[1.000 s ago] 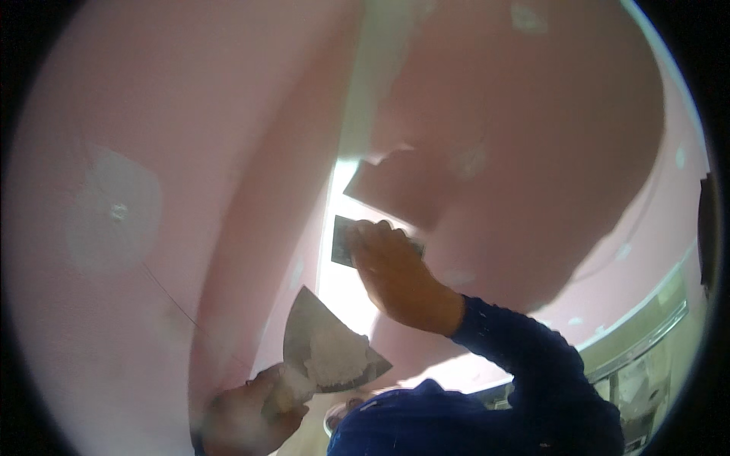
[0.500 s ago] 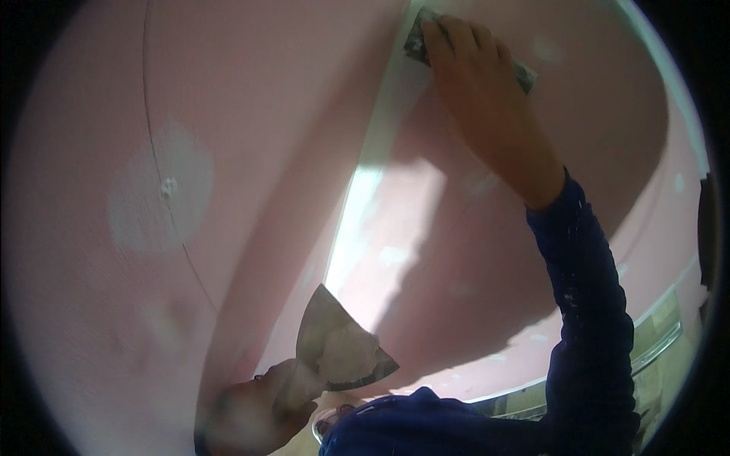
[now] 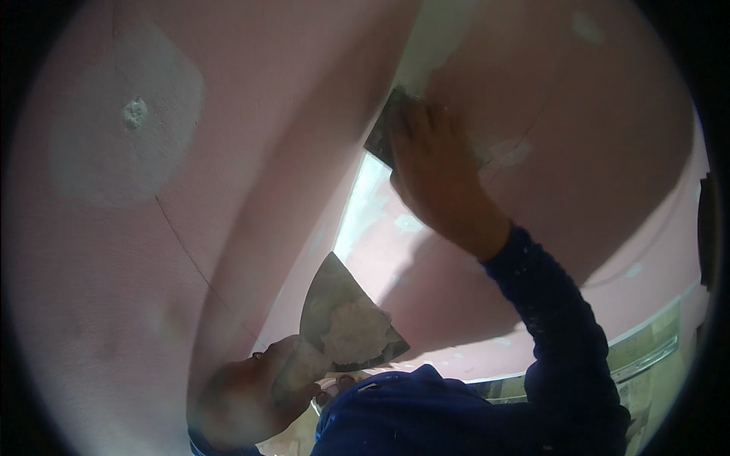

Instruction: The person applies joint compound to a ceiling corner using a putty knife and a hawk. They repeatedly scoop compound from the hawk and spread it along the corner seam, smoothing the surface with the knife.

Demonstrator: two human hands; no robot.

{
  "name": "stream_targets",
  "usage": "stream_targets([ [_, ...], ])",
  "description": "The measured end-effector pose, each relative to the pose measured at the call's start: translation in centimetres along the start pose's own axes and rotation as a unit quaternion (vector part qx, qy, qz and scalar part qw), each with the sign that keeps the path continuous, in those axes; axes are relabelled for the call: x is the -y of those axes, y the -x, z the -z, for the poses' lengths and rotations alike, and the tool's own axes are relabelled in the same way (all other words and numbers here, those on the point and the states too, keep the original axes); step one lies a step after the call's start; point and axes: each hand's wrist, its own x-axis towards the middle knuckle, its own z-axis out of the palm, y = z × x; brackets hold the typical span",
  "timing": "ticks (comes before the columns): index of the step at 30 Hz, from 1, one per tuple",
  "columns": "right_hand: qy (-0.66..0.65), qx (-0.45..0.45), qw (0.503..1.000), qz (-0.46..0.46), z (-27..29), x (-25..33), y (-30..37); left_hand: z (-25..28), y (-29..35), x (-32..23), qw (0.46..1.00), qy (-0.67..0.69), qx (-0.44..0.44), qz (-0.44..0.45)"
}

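My right hand (image 3: 449, 175) is closed on a dark flat scraper (image 3: 382, 135), most of which the fingers cover. Its blade lies against a pale strip of filler (image 3: 432, 45) along the corner where two pink wall boards meet. Lower down, my left hand (image 3: 255, 395) grips a wide putty knife (image 3: 325, 292) with a flared blade. A flat lump of whitish putty (image 3: 354, 331) sits on that blade. The left fingers and the knife's handle are partly hidden and blurred.
On the left pink wall (image 3: 84, 281) is a round pale filler patch (image 3: 163, 68) with a rough white spot (image 3: 134, 112) in it. A thin dark crack (image 3: 182, 242) runs below. Smaller patches dot the right wall (image 3: 608, 137). A shiny rail (image 3: 646, 360) shows at lower right.
My right hand and its scraper have moved down the corner, and the scraper's angle has turned. The left hand still holds the loaded putty knife. The view has shifted a little.
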Motion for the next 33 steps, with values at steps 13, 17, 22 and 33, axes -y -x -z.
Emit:
stream_targets([
  [13, -0.104, 0.022, 0.994, -0.036, -8.1, 9.1, 10.1, 0.4, -0.2, -1.0, 0.996, -0.008, 0.059, 0.061],
  [17, -0.105, 0.039, 0.993, -0.036, -8.5, 10.1, 11.1, 2.3, 0.9, -2.4, 0.998, 0.004, 0.036, 0.053],
  [22, -0.114, 0.071, 0.991, -0.025, -8.4, 13.0, 13.6, 1.1, 2.0, -1.4, 1.0, -0.006, -0.012, 0.004],
  [33, -0.609, 0.353, 0.686, -0.186, 0.7, 9.7, 19.2, 1.0, 2.9, 0.3, 0.997, 0.075, -0.02, 0.007],
])
